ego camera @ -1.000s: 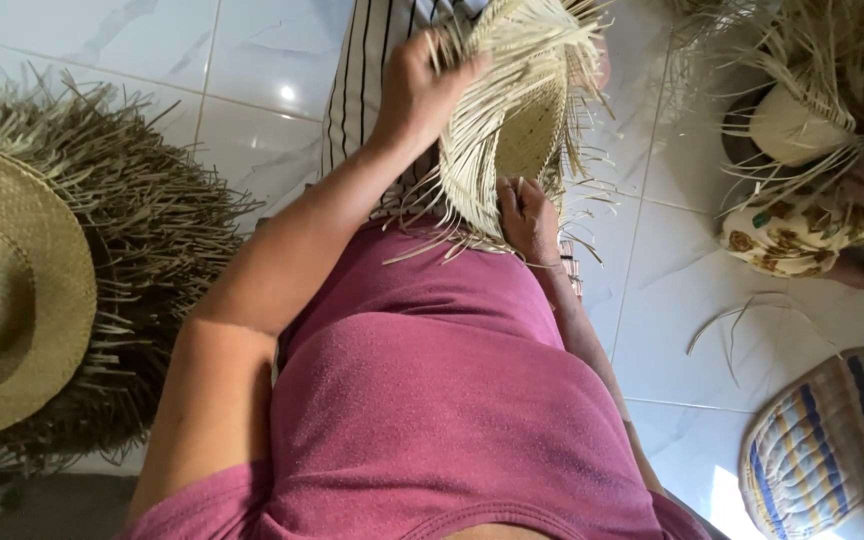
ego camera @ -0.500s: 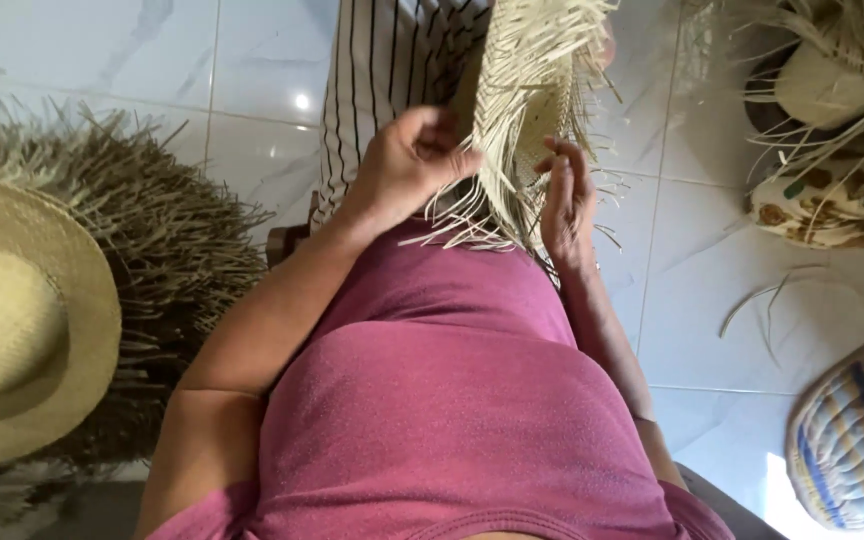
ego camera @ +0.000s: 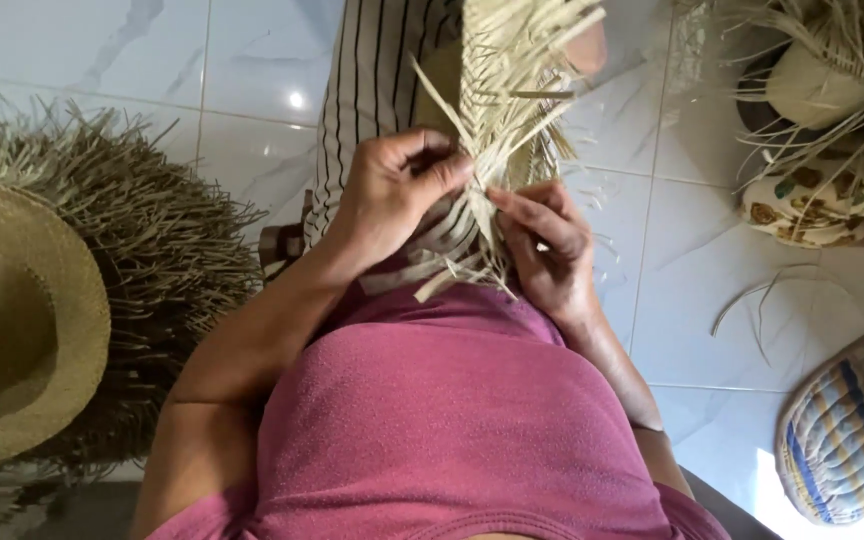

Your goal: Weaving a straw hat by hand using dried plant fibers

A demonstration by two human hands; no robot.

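Both hands, left hand (ego camera: 392, 205) and right hand (ego camera: 542, 245), pinch loose strands of a half-woven straw hat (ego camera: 507, 120). The straw looks light, springy and brittle, best gripped near the woven edge.

Home weaving spot: tiled floor (ego camera: 252, 70), straw hats (ego camera: 22, 330)

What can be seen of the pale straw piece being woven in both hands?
The pale, half-woven straw piece looks like dried flat palm or straw strips, plaited in part, with many loose ends fanning out at its edges. It is held upright over the person's lap, above the striped cloth. The left hand pinches strips from one side and the right hand from the other, fingers among the strands. Its upper part runs out of view.
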